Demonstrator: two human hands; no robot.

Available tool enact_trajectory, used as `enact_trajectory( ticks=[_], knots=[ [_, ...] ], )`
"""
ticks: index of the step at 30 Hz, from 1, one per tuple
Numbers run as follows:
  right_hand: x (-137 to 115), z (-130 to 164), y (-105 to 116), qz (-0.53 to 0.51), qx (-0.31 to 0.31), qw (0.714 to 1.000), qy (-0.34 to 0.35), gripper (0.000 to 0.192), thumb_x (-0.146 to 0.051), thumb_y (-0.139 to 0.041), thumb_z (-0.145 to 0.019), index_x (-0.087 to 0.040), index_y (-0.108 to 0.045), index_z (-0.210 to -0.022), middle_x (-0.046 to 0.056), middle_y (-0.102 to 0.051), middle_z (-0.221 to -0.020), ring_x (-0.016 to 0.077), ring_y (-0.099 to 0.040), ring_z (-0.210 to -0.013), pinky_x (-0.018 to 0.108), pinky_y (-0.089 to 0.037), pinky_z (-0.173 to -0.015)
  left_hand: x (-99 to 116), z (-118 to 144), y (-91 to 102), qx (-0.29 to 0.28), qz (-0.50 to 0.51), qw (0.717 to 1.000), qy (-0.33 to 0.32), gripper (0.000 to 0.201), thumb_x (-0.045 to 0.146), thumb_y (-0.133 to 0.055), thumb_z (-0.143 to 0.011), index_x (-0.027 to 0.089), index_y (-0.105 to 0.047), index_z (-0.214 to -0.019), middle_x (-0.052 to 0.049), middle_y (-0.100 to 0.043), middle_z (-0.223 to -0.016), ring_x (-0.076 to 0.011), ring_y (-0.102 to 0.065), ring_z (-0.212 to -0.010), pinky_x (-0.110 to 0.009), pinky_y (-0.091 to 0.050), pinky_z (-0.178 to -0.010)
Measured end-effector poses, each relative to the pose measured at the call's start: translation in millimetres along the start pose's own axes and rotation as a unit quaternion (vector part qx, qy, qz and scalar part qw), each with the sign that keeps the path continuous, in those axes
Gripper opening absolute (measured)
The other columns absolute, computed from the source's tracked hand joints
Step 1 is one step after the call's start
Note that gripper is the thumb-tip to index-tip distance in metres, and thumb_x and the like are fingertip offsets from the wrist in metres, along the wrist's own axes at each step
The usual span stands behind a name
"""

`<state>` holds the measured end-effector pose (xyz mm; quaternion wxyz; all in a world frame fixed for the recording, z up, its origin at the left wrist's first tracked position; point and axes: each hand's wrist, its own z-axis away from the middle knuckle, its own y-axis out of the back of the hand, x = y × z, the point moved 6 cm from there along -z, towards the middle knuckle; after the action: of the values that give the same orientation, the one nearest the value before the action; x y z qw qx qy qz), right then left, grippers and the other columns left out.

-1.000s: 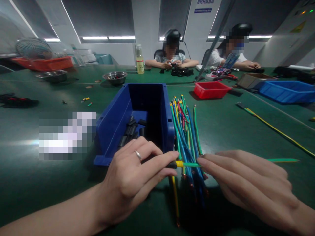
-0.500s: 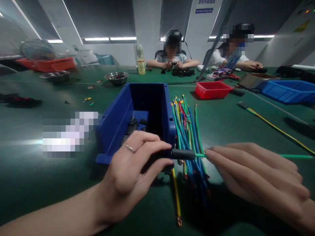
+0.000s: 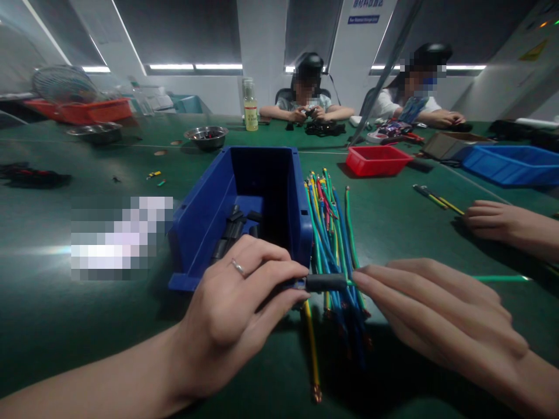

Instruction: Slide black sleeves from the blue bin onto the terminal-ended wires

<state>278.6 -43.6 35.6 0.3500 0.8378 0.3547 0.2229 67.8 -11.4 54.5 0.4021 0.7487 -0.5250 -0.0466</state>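
My left hand (image 3: 240,297) has thumb and fingers pinched at the left end of a black heat-shrink tube (image 3: 326,283), where a bit of metal, seemingly a cable lug (image 3: 300,283), shows at the fingertips. Out of the tube's other end comes a green wire (image 3: 498,278), pinched by my right hand (image 3: 441,314) and running on past it to the right. Below and behind the tube lies a bundle of green, blue and yellow wires (image 3: 332,233). A blue bin (image 3: 196,233) holding several short black tube pieces (image 3: 233,227) stands just beyond my left hand.
At the right edge another person's hand (image 3: 502,224) touches yellow-green wires (image 3: 441,201) with black ends. A red tray (image 3: 378,163), a blue tray (image 3: 515,166) and a metal bowl (image 3: 207,138) stand farther back. Two people sit across the green table (image 3: 109,326).
Metal now shows between my left fingertips and the black tube. My right hand has shifted slightly left with the wire. Another person's hand has come in at the right onto the wires there.
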Motion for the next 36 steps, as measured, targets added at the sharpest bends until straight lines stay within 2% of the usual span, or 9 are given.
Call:
enact_trajectory(
  ticks=[7, 13, 17, 20, 25, 29, 32, 36],
  knots=[
    [-1, -1, -2, 0.002, 0.005, 1.0, 0.019, 0.035, -0.011, -0.049, -0.095, -0.015, -0.064, -0.127, 0.01, -0.073, -0.108, 0.0199, -0.068, -0.098, 0.034, -0.059, -0.08, 0, -1, 0.1, -0.005, -0.008, 1.0, -0.001, 0.014, 0.016, -0.063, -0.095, 0.016, -0.067, -0.108, -0.005, -0.068, -0.099, -0.0141, -0.065, -0.093, -0.025, -0.056, -0.083],
    [0, -1, 0, -0.01, 0.003, 1.0, -0.003, 0.036, -0.014, -0.049, -0.097, -0.019, -0.065, -0.128, 0.01, -0.074, -0.108, 0.0203, -0.071, -0.097, 0.034, -0.06, -0.082, -1, 1, -1.4, -0.007, -0.004, 1.0, -0.002, 0.016, 0.015, -0.064, -0.094, 0.016, -0.066, -0.11, -0.003, -0.067, -0.1, -0.0125, -0.064, -0.095, -0.023, -0.054, -0.085],
    [1, -3, 1, -0.005, -0.023, 1.0, 0.01, 0.037, -0.011, -0.053, -0.094, -0.017, -0.064, -0.128, 0.01, -0.074, -0.108, 0.0196, -0.069, -0.099, 0.032, -0.059, -0.081, -1, 2, -0.4, -0.007, -0.008, 1.0, 0.008, 0.016, 0.016, -0.064, -0.094, 0.016, -0.065, -0.11, -0.004, -0.067, -0.101, -0.0126, -0.063, -0.096, -0.023, -0.053, -0.086],
    [3, -3, -2, 0.014, -0.023, 0.999, 0.026, 0.036, -0.008, -0.055, -0.091, -0.015, -0.064, -0.125, 0.009, -0.073, -0.104, 0.0167, -0.068, -0.092, 0.028, -0.057, -0.076, -1, 2, 0.9, 0.0, -0.002, 1.0, 0.01, 0.015, 0.014, -0.06, -0.096, 0.017, -0.065, -0.11, -0.004, -0.067, -0.1, -0.013, -0.064, -0.094, -0.024, -0.054, -0.083],
    [2, -12, -3, -0.005, 0.032, 0.998, 0.046, 0.032, -0.007, -0.049, -0.093, -0.01, -0.061, -0.123, 0.009, -0.071, -0.093, 0.0134, -0.06, -0.072, 0.027, -0.047, -0.058, 2, 0, 0.9, 0.0, 0.001, 1.0, -0.007, 0.015, 0.007, -0.057, -0.094, 0.018, -0.066, -0.1, -0.002, -0.066, -0.092, -0.0122, -0.063, -0.087, -0.022, -0.052, -0.075],
    [6, -25, 0, 0.02, 0.027, 0.999, 0.004, 0.012, -0.015, -0.056, -0.096, -0.009, -0.065, -0.102, 0.002, -0.061, -0.068, 0.0117, -0.049, -0.059, 0.026, -0.038, -0.052, 2, 1, 3.1, 0.027, -0.016, 0.999, -0.011, 0.009, 0.011, -0.058, -0.094, 0.019, -0.064, -0.093, -0.001, -0.066, -0.087, -0.0122, -0.063, -0.082, -0.022, -0.05, -0.07],
    [6, -29, -1, 0.031, 0.02, 0.999, 0.0, 0.019, -0.02, -0.055, -0.099, -0.011, -0.066, -0.087, -0.002, -0.051, -0.059, 0.0109, -0.041, -0.055, 0.028, -0.03, -0.05, -1, 4, 0.1, 0.025, -0.024, 0.999, 0.005, 0.008, 0.015, -0.058, -0.095, 0.02, -0.064, -0.092, 0.0, -0.065, -0.087, -0.0126, -0.063, -0.081, -0.024, -0.05, -0.069],
    [0, -29, -7, 0.025, 0.01, 0.999, 0.032, 0.028, -0.018, -0.053, -0.1, -0.013, -0.063, -0.074, -0.002, -0.046, -0.057, 0.011, -0.036, -0.054, 0.029, -0.025, -0.05, -4, 8, -2.6, 0.046, -0.018, 0.999, 0.009, 0.01, 0.012, -0.057, -0.095, 0.02, -0.063, -0.091, -0.001, -0.063, -0.089, -0.012, -0.061, -0.083, -0.024, -0.048, -0.072]
  ],
)
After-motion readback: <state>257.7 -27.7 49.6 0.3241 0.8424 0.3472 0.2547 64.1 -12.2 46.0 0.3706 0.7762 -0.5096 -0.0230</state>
